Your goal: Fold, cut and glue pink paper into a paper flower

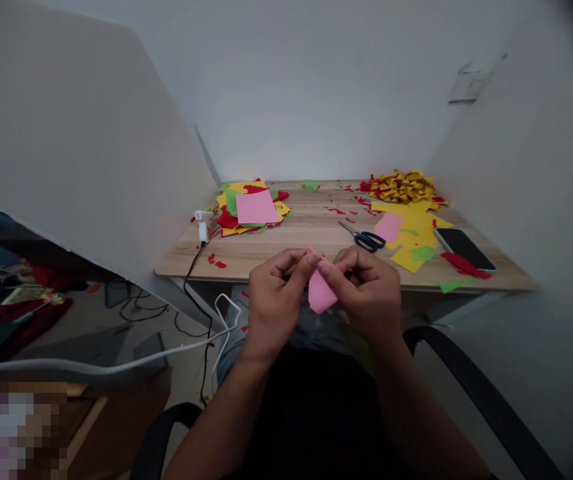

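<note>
Both my hands are raised together in front of the near edge of the wooden table (316,230). My left hand (274,293) and my right hand (366,290) each pinch the top of a small folded pink paper (320,293), which hangs between them. The fingers of both hands are curled closed around the paper's upper edge. Blue-handled scissors (365,237) lie on the table just beyond my right hand.
A pile of red, yellow and green sheets topped by a pink sheet (255,207) lies back left. Yellow sheets with a pink square (389,227) and a heap of folded yellow-red pieces (404,187) sit right. A phone (464,248), a small white device (202,225) with a cable, and chair armrests (471,387) are nearby.
</note>
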`<state>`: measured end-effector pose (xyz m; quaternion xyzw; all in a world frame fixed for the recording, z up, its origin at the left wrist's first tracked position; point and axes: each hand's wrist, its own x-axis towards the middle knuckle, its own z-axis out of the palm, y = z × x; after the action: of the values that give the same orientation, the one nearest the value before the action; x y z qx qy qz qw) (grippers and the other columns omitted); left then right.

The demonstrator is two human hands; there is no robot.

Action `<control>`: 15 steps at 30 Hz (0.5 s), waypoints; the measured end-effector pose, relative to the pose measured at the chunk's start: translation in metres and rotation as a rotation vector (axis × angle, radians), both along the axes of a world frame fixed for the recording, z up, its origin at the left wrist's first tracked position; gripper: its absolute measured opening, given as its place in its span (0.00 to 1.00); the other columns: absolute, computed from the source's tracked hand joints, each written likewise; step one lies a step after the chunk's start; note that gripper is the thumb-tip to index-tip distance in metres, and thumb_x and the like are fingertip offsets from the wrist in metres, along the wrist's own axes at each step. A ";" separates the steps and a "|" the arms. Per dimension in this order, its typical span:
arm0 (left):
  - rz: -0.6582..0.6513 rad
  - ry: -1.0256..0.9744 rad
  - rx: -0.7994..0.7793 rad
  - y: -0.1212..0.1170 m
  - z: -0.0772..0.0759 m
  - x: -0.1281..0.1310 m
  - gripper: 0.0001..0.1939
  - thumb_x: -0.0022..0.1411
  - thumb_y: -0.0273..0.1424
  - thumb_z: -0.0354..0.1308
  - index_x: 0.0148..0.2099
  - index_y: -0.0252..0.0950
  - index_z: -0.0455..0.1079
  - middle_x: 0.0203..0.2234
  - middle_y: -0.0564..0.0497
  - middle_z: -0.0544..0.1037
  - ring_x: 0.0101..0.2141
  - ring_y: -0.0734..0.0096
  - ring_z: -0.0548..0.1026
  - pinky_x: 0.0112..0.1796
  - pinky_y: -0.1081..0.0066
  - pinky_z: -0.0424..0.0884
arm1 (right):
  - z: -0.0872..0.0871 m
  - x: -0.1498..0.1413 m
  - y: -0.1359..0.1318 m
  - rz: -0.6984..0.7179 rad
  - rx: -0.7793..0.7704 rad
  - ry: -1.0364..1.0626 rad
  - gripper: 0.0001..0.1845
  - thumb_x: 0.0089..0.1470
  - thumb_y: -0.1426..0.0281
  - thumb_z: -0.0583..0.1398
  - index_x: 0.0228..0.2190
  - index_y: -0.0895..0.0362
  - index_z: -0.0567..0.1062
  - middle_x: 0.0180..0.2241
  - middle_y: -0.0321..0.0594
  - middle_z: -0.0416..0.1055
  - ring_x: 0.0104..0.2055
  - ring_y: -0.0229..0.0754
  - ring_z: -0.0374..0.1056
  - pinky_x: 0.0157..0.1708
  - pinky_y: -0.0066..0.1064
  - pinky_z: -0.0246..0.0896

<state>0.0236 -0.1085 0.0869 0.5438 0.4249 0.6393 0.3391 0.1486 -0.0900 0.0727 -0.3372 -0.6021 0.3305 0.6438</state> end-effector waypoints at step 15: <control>0.018 0.059 -0.006 -0.004 0.002 0.001 0.11 0.63 0.37 0.63 0.31 0.37 0.78 0.23 0.54 0.78 0.25 0.76 0.71 0.26 0.78 0.66 | -0.001 0.004 -0.002 0.006 0.033 -0.036 0.14 0.51 0.68 0.66 0.20 0.53 0.68 0.19 0.30 0.62 0.21 0.34 0.58 0.19 0.27 0.54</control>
<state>0.0249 -0.1128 0.0893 0.5576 0.4415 0.6248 0.3222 0.1522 -0.0919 0.0714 -0.3308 -0.6199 0.3164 0.6373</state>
